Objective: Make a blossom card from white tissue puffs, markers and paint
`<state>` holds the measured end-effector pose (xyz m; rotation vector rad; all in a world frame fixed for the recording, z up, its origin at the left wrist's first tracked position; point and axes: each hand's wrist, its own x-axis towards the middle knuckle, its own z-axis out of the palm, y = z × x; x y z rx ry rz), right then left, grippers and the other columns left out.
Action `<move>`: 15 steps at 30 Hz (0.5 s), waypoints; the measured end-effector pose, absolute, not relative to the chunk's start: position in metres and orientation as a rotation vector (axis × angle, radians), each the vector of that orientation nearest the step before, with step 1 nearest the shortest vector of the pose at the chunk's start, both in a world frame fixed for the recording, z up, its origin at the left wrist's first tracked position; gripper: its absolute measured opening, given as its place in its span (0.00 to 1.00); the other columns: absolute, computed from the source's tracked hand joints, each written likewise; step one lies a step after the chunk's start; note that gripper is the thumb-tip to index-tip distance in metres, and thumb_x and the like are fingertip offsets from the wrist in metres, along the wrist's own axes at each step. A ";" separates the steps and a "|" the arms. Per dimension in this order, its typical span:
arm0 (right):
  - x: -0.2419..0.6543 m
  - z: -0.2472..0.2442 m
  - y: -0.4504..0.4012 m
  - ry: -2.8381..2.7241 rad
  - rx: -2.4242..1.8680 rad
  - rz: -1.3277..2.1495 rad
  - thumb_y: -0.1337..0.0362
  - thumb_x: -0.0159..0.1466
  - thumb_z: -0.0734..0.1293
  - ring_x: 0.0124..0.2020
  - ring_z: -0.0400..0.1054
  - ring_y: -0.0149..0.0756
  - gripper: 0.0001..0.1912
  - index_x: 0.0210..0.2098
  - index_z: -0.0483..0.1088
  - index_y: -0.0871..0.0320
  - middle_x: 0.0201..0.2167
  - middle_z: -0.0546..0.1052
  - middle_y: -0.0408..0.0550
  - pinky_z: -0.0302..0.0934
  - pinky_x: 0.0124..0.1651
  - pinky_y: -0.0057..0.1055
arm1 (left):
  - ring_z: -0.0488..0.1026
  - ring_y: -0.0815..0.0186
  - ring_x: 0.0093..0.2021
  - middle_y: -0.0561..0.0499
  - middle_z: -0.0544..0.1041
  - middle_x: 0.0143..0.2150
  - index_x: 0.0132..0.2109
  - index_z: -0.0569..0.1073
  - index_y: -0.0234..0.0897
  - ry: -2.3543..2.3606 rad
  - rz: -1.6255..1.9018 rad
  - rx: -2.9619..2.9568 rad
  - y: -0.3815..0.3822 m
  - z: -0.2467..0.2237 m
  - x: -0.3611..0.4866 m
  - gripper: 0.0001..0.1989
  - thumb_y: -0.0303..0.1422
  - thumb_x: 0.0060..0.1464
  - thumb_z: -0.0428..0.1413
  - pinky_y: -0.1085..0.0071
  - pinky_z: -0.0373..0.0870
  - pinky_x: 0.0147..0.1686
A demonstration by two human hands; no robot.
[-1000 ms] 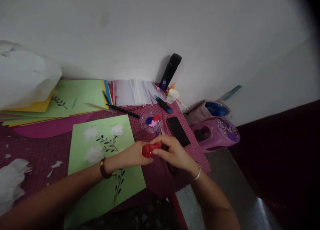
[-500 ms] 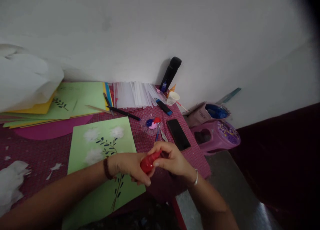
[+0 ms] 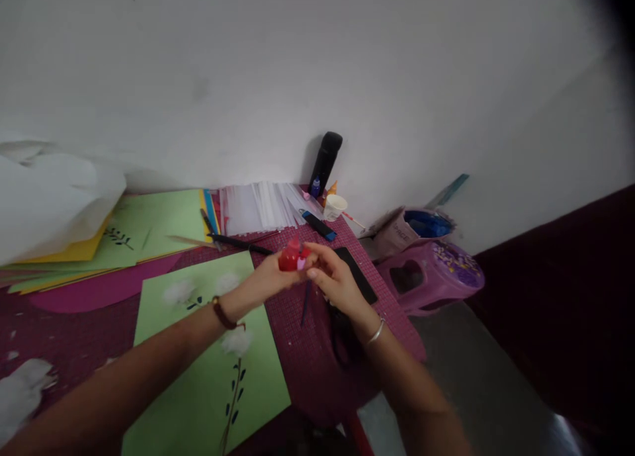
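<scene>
A small red paint bottle (image 3: 289,256) is gripped in my left hand (image 3: 270,275), above the far right corner of the green sheet. My right hand (image 3: 335,282) is close beside the bottle, its fingers curled in with thumb and fingertips near each other; whatever they hold is hidden. Behind the hands a dab of pink paint (image 3: 301,263) shows, and the rest of the paint palette is covered. Beneath my left forearm lies the green sheet (image 3: 198,383) with a painted leafy stem and white fluffy tufts. A thin dark brush (image 3: 306,302) rests on the table below the hands.
A phone (image 3: 358,275) lies by my right hand. Farther back are a blue-black cutter (image 3: 319,224), a paper cup (image 3: 335,206), a black bottle (image 3: 325,161) and clear plastic strips (image 3: 268,208). Coloured sheets (image 3: 163,221) are stacked left. A pink stool (image 3: 411,274) stands beyond the right edge.
Both hands have moved away from me with the red bottle, toward the paint palette, and now cover most of it. The right hand has shifted off the bottle's top. The view has tilted up.
</scene>
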<state>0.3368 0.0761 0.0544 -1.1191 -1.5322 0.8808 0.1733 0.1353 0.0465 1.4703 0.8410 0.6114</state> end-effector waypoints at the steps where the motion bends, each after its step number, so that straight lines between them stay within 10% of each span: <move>1: 0.341 0.050 0.078 -1.481 -1.116 0.893 0.51 0.63 0.67 0.32 0.66 0.32 0.24 0.54 0.67 0.56 0.32 0.72 0.43 0.63 0.37 0.30 | 0.65 0.70 0.26 0.55 0.70 0.27 0.35 0.68 0.37 0.852 0.644 1.440 0.150 0.048 0.174 0.11 0.38 0.48 0.59 0.72 0.63 0.27; 15: 0.353 0.038 0.070 -1.594 -1.237 0.759 0.66 0.66 0.63 0.33 0.71 0.33 0.09 0.42 0.74 0.55 0.33 0.78 0.45 0.64 0.38 0.30 | 0.74 0.61 0.45 0.45 0.75 0.48 0.49 0.72 0.32 1.175 0.866 1.669 0.379 0.053 0.264 0.14 0.37 0.60 0.58 0.59 0.74 0.45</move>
